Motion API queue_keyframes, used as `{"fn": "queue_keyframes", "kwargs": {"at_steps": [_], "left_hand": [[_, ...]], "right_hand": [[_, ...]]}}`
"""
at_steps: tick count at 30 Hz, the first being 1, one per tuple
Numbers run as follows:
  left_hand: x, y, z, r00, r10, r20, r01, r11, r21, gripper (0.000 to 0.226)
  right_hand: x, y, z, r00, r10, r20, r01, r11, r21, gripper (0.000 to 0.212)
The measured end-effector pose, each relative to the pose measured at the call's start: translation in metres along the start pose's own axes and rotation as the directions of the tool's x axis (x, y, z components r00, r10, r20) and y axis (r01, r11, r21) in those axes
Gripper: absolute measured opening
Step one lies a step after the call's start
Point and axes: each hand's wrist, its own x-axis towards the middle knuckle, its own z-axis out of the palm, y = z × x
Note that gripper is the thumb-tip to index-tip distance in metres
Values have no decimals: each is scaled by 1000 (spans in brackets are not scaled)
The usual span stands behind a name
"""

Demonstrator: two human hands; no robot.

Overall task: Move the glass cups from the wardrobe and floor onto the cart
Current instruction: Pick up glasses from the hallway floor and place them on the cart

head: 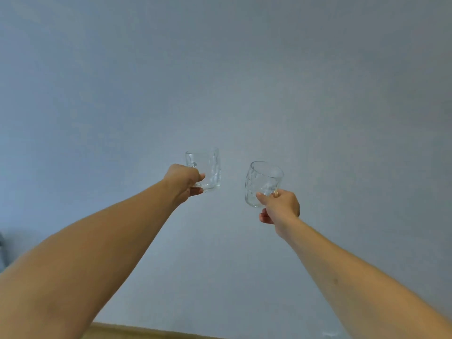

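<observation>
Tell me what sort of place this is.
Probably an indoor room, though little shows: a plain painted wall fills the view, with a wooden strip at the bottom. The left hand and right hand each hold a glass cup.

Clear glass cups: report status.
Left hand grips one clear glass handled cup; right hand grips the other. Both aloft, apart. No cart visible; nothing blocking.

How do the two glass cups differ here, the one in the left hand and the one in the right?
The left cup stands about upright; the right cup tilts, its open rim toward the camera. The left cup sits higher in the picture than the right cup. Shared: both are clear, handled and look empty, each gripped at its handle, by the left hand and the right hand.
</observation>
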Motion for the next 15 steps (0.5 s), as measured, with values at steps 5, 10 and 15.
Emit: {"fn": "queue_keyframes", "kwargs": {"at_steps": [5, 10, 15], "left_hand": [[-5, 5, -117, 979, -34, -199, 24, 998, -55, 29], [-19, 3, -239, 933, -28, -359, -5, 996, -90, 37], [-30, -4, -364, 879, -32, -476, 3, 998, -62, 44]], "right_hand": [[-48, -23, 94, 980, -60, 192, 58, 998, 20, 48], [-111, -40, 186, 929, -109, 353, 106, 994, 30, 46], [-186, -53, 281, 872, -133, 470, 123, 991, 52, 44]]}}
